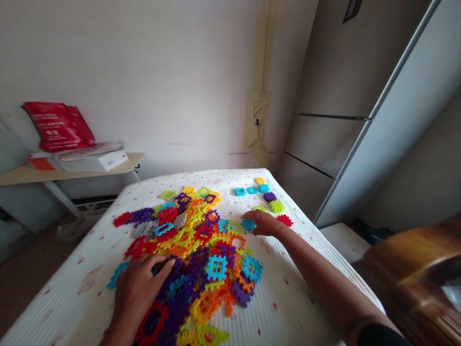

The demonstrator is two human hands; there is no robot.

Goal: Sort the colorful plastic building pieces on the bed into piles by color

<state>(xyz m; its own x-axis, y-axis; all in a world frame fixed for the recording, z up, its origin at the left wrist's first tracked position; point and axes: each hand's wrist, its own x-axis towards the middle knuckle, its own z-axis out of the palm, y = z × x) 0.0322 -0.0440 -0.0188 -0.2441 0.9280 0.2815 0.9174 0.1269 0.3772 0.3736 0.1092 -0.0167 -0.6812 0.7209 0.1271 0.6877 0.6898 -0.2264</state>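
A pile of interlocking plastic tiles [198, 254] in purple, red, yellow, orange, green and blue covers the middle of the bed-like surface. My left hand [142, 281] rests on the pile's near left side, its thumb stretched out over purple tiles and apart from the index finger. Its other fingertips are partly hidden. At the pile's right edge, my right hand [262, 222] has its fingers closed on a blue tile [248, 225]. Just beyond that hand lies a light green tile [259, 208], and a red tile [285, 220] is to its right.
Toward the far right corner, blue tiles [240, 191], a yellow tile [260, 181], a purple tile [270, 197] and a bright green tile [277, 206] form a bent row. A side table [135, 162] holds a white box [91, 161] and red bags [57, 127]. Grey cabinet [324, 96] stands right.
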